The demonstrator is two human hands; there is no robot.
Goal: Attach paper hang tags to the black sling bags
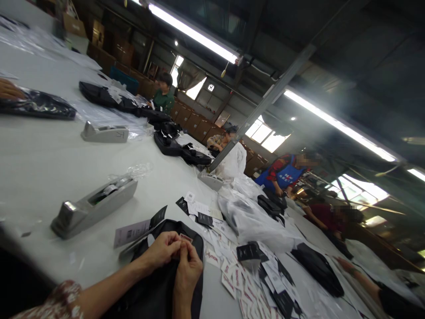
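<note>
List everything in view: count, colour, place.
Table: one, white, centre
Bag: one, black, foreground
Small label: one, red-printed, foreground
Tape dispensers: three, grey, left and centre
Tags: many, white or black, around bag
Other bags: several, black, across table
Plastic: several, clear, across table
Post: one, grey, centre
People: several, mixed clothing, around table
Cartons: many, brown, background
Windows: several, bright, background
Tube lights: three, white, overhead
Left hand: one, bare, over bag
Right hand: one, bare, over bag
</note>
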